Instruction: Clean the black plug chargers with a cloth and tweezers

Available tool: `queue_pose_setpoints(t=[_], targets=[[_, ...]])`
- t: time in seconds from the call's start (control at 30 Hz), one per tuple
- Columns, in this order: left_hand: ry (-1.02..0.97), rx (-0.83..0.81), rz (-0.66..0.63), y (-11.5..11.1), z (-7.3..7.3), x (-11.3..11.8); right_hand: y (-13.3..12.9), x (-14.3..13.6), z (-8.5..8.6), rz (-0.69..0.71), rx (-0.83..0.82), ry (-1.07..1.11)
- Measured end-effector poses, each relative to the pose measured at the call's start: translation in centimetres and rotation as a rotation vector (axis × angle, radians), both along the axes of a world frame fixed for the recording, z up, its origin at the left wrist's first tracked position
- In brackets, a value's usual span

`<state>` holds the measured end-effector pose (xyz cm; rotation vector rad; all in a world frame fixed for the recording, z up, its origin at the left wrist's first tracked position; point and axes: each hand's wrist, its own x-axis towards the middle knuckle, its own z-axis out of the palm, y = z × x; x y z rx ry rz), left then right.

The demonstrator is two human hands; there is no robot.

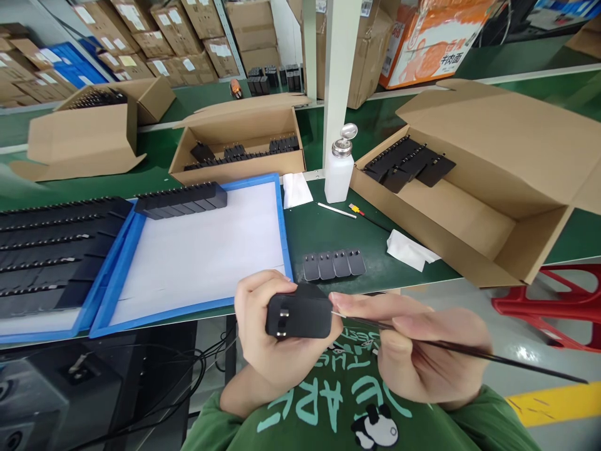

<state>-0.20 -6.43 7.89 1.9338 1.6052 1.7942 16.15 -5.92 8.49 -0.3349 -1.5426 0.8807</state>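
My left hand (277, 338) is wrapped around a black power adapter (300, 313), its two metal prongs facing up. Pinched in my right hand (427, 351) is a thin black stick-like tool (507, 358) with a fine pale tip. That tip meets, or comes very close to, the right end of the adapter; contact cannot be made out. Just beyond my hands, a short row of black adapters (333, 265) lies on the green table. A blue-rimmed tray (206, 250) to the left carries a row of adapters (183, 200) at its far edge.
Another tray (84, 313) full of adapters sits far left. Open cardboard boxes (244, 166) (469, 219) with adapters stand behind and right. Between them are a pump bottle (339, 172), white stick (337, 210), cable (375, 220) and tissues (410, 249). A red stool (554, 307) stands right.
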Motion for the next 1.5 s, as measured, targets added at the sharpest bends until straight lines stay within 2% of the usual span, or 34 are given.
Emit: queue_pose_setpoints(t=[0.43,0.63,1.5], targets=[[-0.001,0.014,-0.013,-0.02,0.22,-0.01,-0.11,-0.40,-0.14,-0.064,-0.005,0.052],[-0.007,0.002,-0.011,-0.08,0.11,-0.12,0.01,-0.28,0.00,-0.039,-0.001,-0.005],[0.016,-0.009,0.011,-0.10,0.17,-0.13,0.18,-0.51,0.05,-0.037,-0.008,0.032]])
